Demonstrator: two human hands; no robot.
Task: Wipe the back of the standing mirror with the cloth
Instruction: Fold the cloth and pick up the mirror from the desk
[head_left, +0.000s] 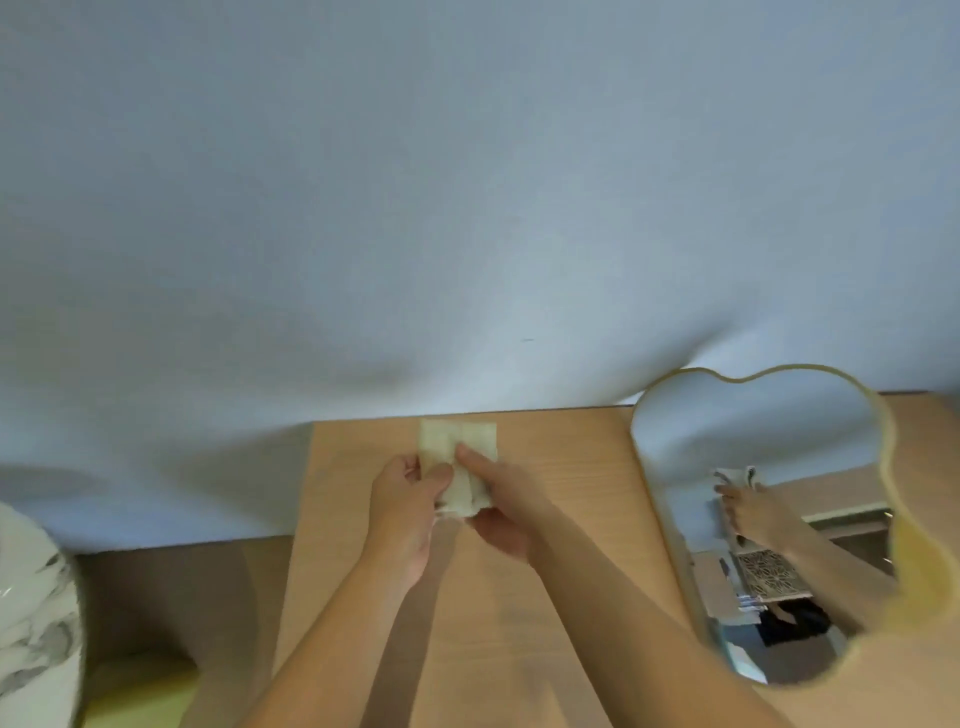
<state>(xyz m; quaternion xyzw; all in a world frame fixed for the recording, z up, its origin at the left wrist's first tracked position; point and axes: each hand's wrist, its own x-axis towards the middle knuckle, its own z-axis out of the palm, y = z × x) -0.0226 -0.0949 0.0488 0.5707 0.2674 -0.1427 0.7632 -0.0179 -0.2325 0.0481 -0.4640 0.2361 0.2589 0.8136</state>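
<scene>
Mirror back not yet wiped; cloth in both my hands.
It stands on the tabletop off to my right, glass facing me, well apart from the cloth. My left hand and right hand pinch the folded cloth between closed fingers; turning or reaching behind the mirror remains.

Surface materials at the desk
Matt wood-grain table; soft pale cloth; glossy mirror with gold-coloured rim; marbled white object
</scene>
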